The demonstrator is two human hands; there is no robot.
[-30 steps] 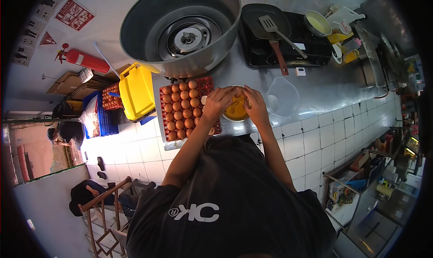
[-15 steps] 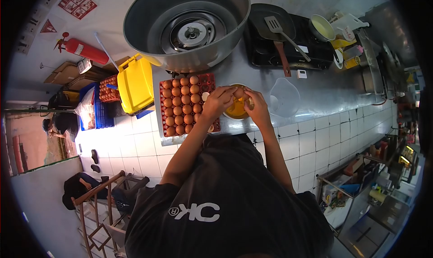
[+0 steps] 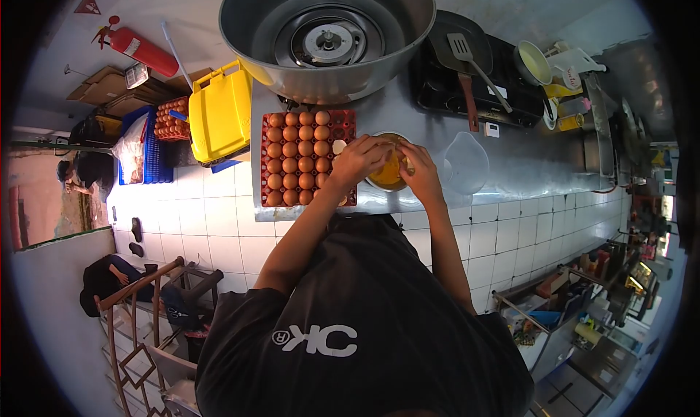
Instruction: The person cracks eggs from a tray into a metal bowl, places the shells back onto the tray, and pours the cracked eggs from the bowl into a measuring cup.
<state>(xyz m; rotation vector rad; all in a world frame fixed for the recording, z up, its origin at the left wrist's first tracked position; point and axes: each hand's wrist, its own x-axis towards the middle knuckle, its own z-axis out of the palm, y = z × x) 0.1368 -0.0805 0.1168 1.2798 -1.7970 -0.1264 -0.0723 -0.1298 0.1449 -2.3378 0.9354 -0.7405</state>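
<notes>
At the front edge of a steel tabletop (image 3: 529, 163), just right of the red egg tray (image 3: 343, 127) at its front left corner, a person's left hand (image 3: 359, 160) and right hand (image 3: 421, 172) meet above a bowl (image 3: 391, 189) of yellow raw egg (image 3: 387, 171), each grip pinching what looks like a brown egg (image 3: 393, 142), mostly hidden by the fingers. Clean work likely calls for thumbs parting the shell low over the bowl's middle, so nothing drips past the rim. Light, even pressure from both sides should keep splinters out of the liquid.
</notes>
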